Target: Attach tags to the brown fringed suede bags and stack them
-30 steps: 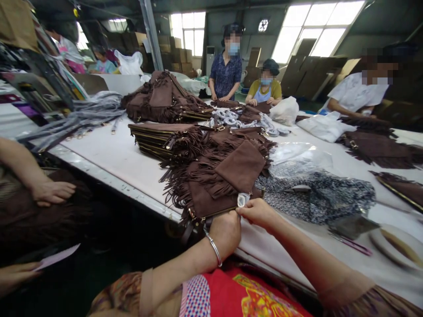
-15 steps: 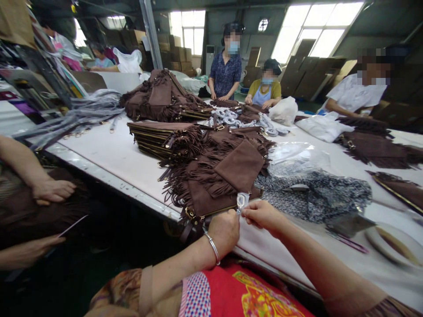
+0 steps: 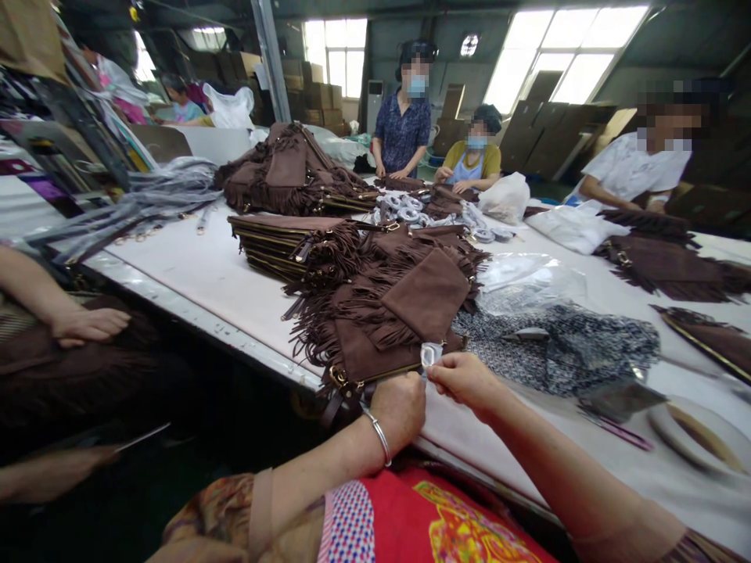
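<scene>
At the table's near edge, my right hand point(image 3: 463, 377) pinches a small clear-plastic-wrapped ring point(image 3: 430, 355) between thumb and fingertips. My left hand point(image 3: 399, 408), with a silver bangle on the wrist, is closed in a fist just below and beside it; what sits inside that fist is hidden. Directly beyond both hands lie brown fringed bags point(image 3: 361, 352) with gold zippers and metal clasps. One brown flap point(image 3: 427, 291) lies on top of the fringe. A neat stack of zippered bags point(image 3: 267, 246) stands behind them.
A black-and-white knitted cloth point(image 3: 563, 352), clear plastic point(image 3: 528, 281), pink-handled tool point(image 3: 622, 432) and tape roll point(image 3: 701, 434) lie to the right. Plastic-wrapped straps point(image 3: 158, 195) lie at left. A co-worker's hand point(image 3: 91, 324) rests on brown fringed material; their other hand holds a thin blade-like tool point(image 3: 144, 436). Co-workers stand across the table.
My right hand has shifted slightly, and the wrapped ring has turned a little. My left hand stays in place. At left, the co-worker's lower hand with the thin tool has moved down.
</scene>
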Available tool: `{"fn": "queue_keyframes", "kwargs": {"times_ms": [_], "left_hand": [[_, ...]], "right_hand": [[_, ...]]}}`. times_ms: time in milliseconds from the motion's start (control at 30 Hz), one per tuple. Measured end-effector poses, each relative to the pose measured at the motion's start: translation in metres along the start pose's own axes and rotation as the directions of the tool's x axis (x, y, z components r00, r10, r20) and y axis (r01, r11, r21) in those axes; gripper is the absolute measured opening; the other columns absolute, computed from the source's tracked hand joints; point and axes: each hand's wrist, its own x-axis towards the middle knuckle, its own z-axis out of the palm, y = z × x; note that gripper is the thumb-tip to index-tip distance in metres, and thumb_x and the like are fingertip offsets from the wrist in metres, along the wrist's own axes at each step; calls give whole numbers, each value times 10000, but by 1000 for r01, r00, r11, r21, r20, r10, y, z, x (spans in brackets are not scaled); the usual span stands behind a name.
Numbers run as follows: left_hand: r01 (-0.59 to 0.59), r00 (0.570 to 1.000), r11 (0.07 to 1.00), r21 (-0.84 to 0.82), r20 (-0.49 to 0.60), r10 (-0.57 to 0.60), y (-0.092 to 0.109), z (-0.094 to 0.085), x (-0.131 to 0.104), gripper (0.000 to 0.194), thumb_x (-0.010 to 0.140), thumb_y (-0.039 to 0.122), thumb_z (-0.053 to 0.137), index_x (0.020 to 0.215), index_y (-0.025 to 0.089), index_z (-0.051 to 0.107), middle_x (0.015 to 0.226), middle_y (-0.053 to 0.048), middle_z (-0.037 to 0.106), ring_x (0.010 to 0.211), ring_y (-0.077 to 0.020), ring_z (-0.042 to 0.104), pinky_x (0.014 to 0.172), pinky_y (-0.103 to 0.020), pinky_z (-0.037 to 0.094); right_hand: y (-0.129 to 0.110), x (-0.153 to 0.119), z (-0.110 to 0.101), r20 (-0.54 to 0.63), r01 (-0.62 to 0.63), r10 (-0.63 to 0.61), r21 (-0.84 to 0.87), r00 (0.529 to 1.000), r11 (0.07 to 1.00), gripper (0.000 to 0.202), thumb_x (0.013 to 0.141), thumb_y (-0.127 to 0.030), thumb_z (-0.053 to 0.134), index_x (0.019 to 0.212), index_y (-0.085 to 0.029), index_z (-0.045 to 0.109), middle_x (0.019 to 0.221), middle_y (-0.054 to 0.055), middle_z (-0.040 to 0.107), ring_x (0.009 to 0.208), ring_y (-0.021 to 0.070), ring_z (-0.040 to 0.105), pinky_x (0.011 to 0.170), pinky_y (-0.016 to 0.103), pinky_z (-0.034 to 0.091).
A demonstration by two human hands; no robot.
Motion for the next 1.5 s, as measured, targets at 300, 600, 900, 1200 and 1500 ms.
{"fn": "queue_keyframes", "kwargs": {"times_ms": [300, 600, 900, 1200, 1500], "left_hand": [[-11, 999, 1000, 5, -33, 11, -2, 3, -1, 282, 944, 238, 317, 924, 135, 579, 792, -122, 673, 718, -244, 673, 626, -342, 517], [-1, 997, 998, 60, -72, 5, 0, 5, -5, 248, 957, 242, 327, 912, 130, 545, 754, -107, 661, 684, -222, 678, 584, -293, 512], [-84, 977, 996, 15, -194, 86, -7, 11, -10, 297, 951, 212, 320, 1211, 138, 444, 830, -79, 676, 695, -197, 659, 608, -285, 498], [-15, 996, 990, -142, -93, 1, -7, 2, -4, 263, 945, 264, 326, 872, 158, 555, 814, -113, 640, 752, -208, 616, 665, -307, 451], [238, 966, 709, -664, 84, -246, 3, -1, -3, 242, 886, 309, 406, 724, 183, 535, 612, -10, 567, 490, -122, 511, 493, -245, 390]], "right_hand": [[-2, 0, 8, 119, -69, 63, 49, 991, 996, 229, 697, -309, 600, 523, -163, 569, 416, -26, 518, 343, 49, 320, 365, 211, 192], [13, 5, 19, -25, -101, 99, -71, 995, 992, 251, 712, -351, 602, 542, -167, 594, 410, -17, 536, 354, 71, 377, 368, 211, 237], [14, 6, 21, -50, -75, 71, -79, 996, 994, 237, 716, -321, 581, 542, -161, 603, 425, -9, 560, 381, 72, 417, 381, 196, 270], [21, -12, 18, -54, -3, 4, 22, 999, 1000, 157, 720, -290, 607, 700, -152, 680, 559, 4, 651, 386, 64, 424, 379, 200, 285], [21, -17, 26, 59, -138, 125, 322, 990, 937, 190, 734, -327, 613, 696, -140, 614, 537, -29, 553, 367, 53, 364, 372, 204, 261]]}}
